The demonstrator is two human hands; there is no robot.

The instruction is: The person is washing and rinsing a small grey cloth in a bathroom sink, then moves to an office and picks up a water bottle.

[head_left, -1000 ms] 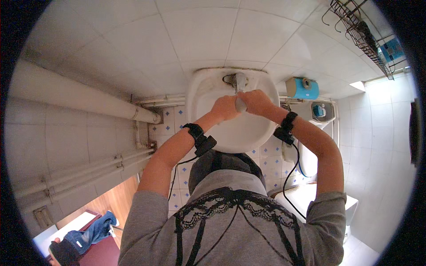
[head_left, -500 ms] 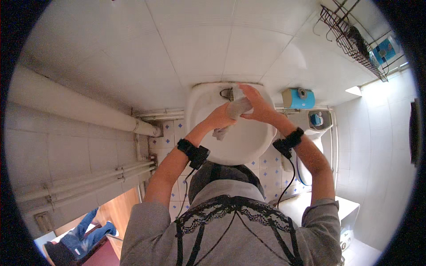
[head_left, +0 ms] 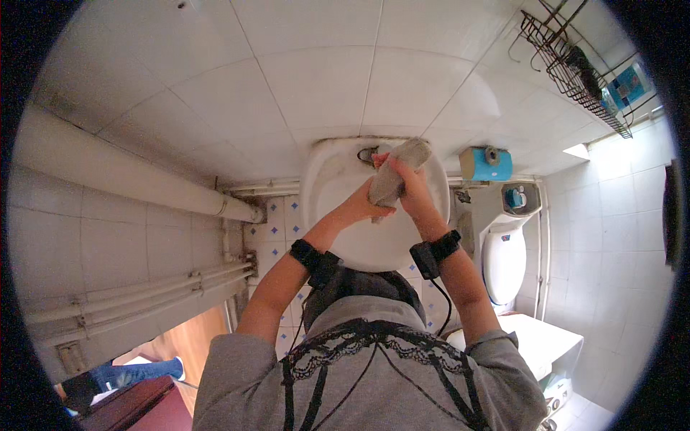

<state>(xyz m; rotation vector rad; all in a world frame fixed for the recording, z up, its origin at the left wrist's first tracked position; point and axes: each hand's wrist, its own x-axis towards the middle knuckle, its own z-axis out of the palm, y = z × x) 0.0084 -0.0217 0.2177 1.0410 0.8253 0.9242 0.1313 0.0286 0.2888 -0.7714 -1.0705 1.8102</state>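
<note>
Both of my hands are raised over a white wash basin [head_left: 330, 179] fixed to the tiled wall. A grey, wet-looking rolled cloth [head_left: 397, 171] stands nearly upright between them. My right hand [head_left: 415, 195] grips its middle and upper part. My left hand [head_left: 359, 208] holds its lower end from the left. The tap [head_left: 368, 153] sits at the basin's far rim, just left of the cloth's top. Each wrist carries a black band with a cable.
A white toilet [head_left: 504, 257] stands right of the basin, with a blue box [head_left: 486, 164] above it. A wire rack [head_left: 575, 68] hangs at top right. Thick pipes [head_left: 136, 179] run along the left wall. A doorway with wooden floor [head_left: 180, 352] is at lower left.
The cloth has come up out of the basin and now stands upright between both hands; the view has shifted so the basin sits lower and nearer.
</note>
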